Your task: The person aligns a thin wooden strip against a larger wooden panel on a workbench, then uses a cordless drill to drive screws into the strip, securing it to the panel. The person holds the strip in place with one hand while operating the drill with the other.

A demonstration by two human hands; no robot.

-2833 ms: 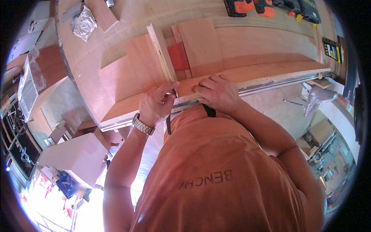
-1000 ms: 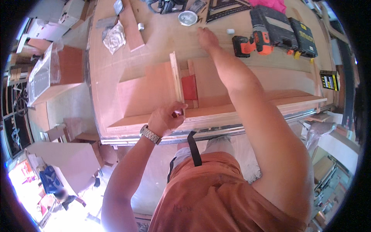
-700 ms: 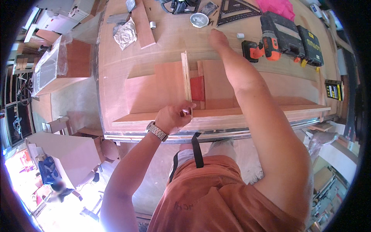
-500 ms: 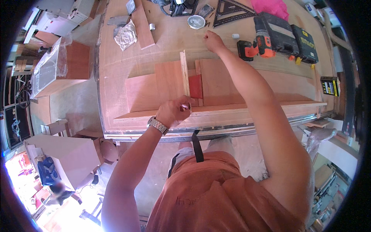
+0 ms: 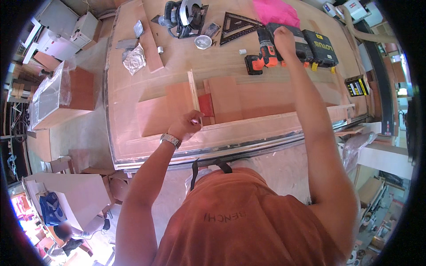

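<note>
My left hand (image 5: pixel 185 126), a metal watch on its wrist, is closed at the near end of an upright plywood strip (image 5: pixel 193 91). That end meets a long plywood board (image 5: pixel 270 117) standing along the table's front edge. Flat wood panels (image 5: pixel 153 113) lie on both sides of the strip, and a red piece (image 5: pixel 205 105) sits just right of it. My right hand (image 5: pixel 284 41) is reached far out with fingers curled, over a black tool case (image 5: pixel 301 48) and beside an orange-and-black cordless drill (image 5: pixel 265 55). Whatever it may hold is hidden.
A circular saw (image 5: pixel 183 18), a round tub (image 5: pixel 203 42), a black speed square (image 5: pixel 235 29) and a pink bag (image 5: pixel 276 12) lie at the back. Another black case (image 5: pixel 320 51) stands at the right. A wrapped cabinet (image 5: pixel 66 95) is left of the table.
My right hand has moved right, from near the tub to over the tool case by the drill. My left hand stays at the strip's near end. The whole view has shifted.
</note>
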